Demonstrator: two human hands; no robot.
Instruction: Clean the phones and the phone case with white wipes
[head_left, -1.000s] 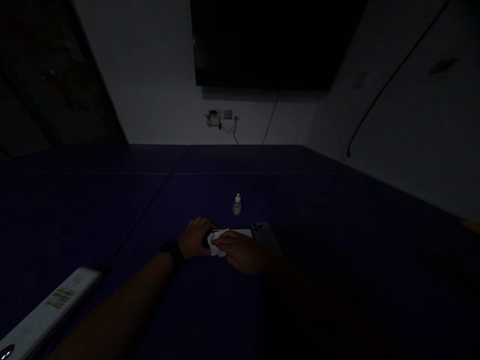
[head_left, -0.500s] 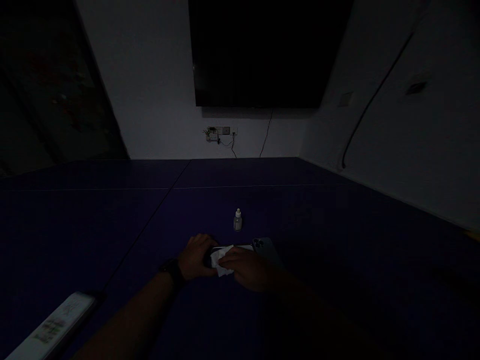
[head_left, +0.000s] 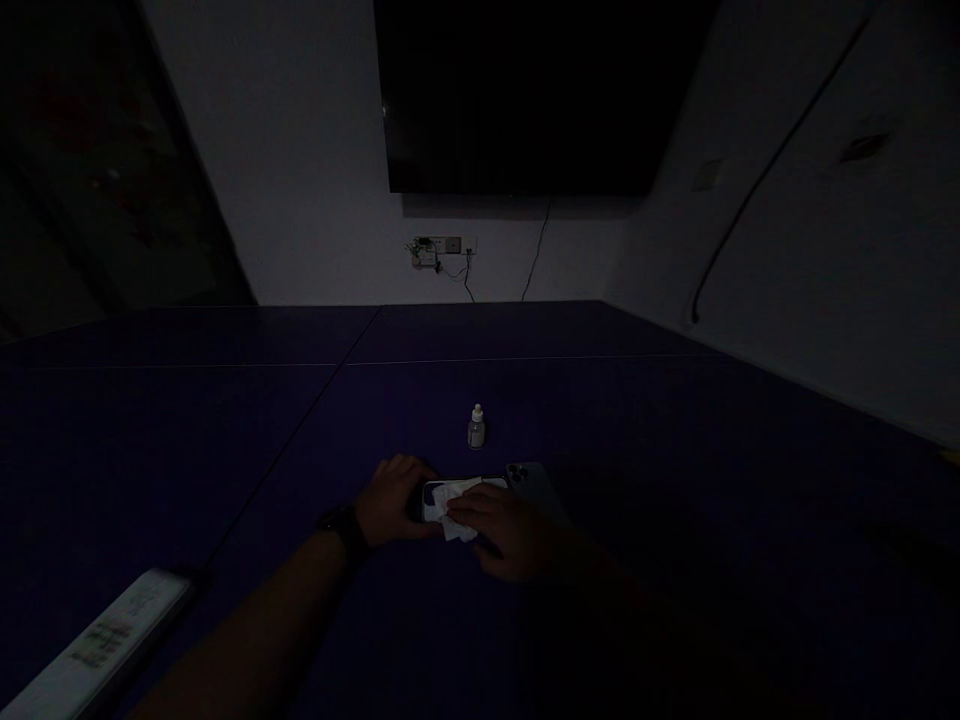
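Observation:
My left hand [head_left: 390, 500], with a dark watch on its wrist, is closed round the left end of a pale-rimmed phone case [head_left: 430, 511], thumb on the near side and fingers on the far side. The case lies flat and looks see-through, though the light is dim. My right hand [head_left: 510, 530] pinches a crumpled white tissue [head_left: 457, 525] and presses it on the case, hiding much of it. Just to the right, a phone [head_left: 536, 484] lies with its camera lenses upward, partly behind my right hand. A small dropper bottle [head_left: 476, 430] with a white cap stands beyond the case.
The dark purple surface [head_left: 405, 390] has seam lines and runs to the wall. A long white box [head_left: 112, 640] lies at the lower left. On the wall are a large dark screen [head_left: 532, 100], sockets [head_left: 450, 246] and hanging cables.
My right hand has slid the tissue slightly right over the case, baring more of its left end. My left hand keeps its hold. The view has tipped down a little.

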